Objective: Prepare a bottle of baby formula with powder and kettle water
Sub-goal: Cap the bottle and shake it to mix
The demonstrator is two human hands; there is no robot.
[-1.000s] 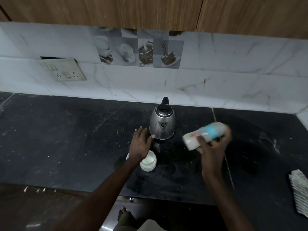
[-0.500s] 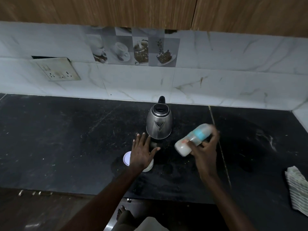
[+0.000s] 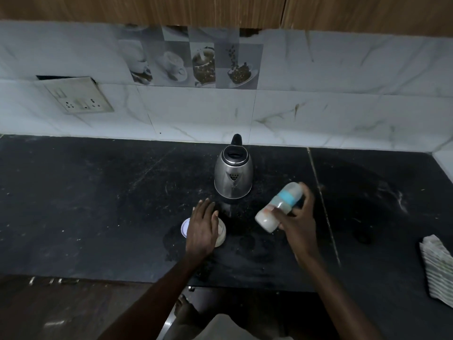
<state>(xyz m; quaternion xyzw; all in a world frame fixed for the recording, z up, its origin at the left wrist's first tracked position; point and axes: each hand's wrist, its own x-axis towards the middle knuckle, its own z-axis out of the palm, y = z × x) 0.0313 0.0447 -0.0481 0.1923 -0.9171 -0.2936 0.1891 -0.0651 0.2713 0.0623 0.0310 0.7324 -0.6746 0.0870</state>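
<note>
My right hand (image 3: pixel 297 219) grips a baby bottle (image 3: pixel 277 208) with a blue collar and milky liquid inside, held tilted above the black counter (image 3: pixel 98 204), its base pointing down-left. My left hand (image 3: pixel 202 229) lies flat with spread fingers over a small white powder container (image 3: pixel 220 235), mostly hiding it; a white lid (image 3: pixel 185 227) peeks out at its left. A steel electric kettle (image 3: pixel 233 174) with a black lid stands upright just behind both hands.
A folded striped cloth (image 3: pixel 438 271) lies at the counter's right edge. The marble tiled wall carries a switch and socket plate (image 3: pixel 78 98) at the left. The counter's front edge runs below my forearms; my bare foot shows on the floor.
My left hand has come down from beside the kettle onto the powder container, covering it. The bottle in my right hand has shifted and tipped between frames, blurred by motion.
</note>
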